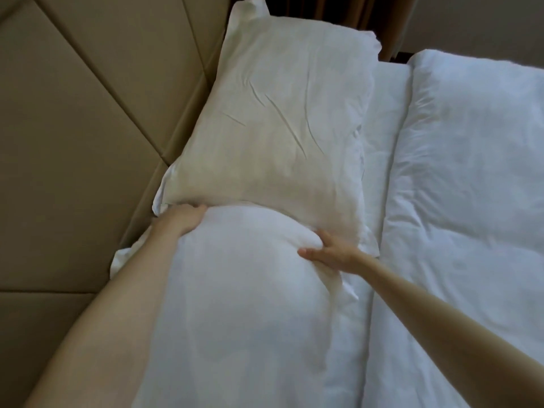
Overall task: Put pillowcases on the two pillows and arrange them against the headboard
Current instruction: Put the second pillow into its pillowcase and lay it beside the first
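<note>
Two white cased pillows lie end to end along the padded beige headboard (73, 142). The far pillow (282, 119) rests against the headboard, its near end overlapped by the near pillow (244, 304). My left hand (182, 219) grips the near pillow's far left corner, beside the headboard. My right hand (326, 251) pinches its far right corner, with the fabric bunched under the fingers. Both pillows are in wrinkled white pillowcases.
A white duvet (471, 201) covers the bed on the right, and a strip of white sheet (385, 128) shows between it and the pillows. Brown curtains (338, 7) hang beyond the far pillow.
</note>
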